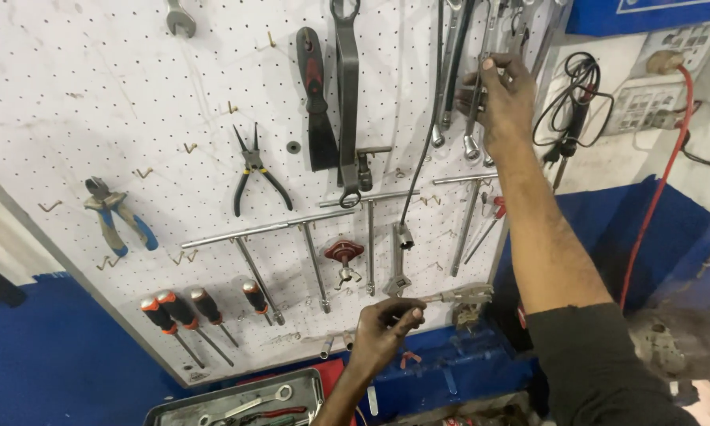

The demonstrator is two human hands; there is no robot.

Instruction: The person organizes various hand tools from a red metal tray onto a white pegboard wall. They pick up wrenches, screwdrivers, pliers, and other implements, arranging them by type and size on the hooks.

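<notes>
My right hand (503, 96) reaches up to the top right of a white pegboard (118, 95) and grips a long hanging spanner (475, 118) among several other spanners. My left hand (386, 327) is low in front of the board, fingers closed around a thin metal tool (456, 297) that sticks out to the right near the board's bottom edge. T-handle wrenches (292, 237) hang in a row just above my left hand.
Pliers (254, 170), blue-handled pliers (114, 217), a scraper (317, 102) and orange-handled screwdrivers (189, 312) hang on the board. A metal tray (237, 402) with tools lies below. At right are a wall socket panel (647, 87), black cable (576, 102) and red wire (655, 197).
</notes>
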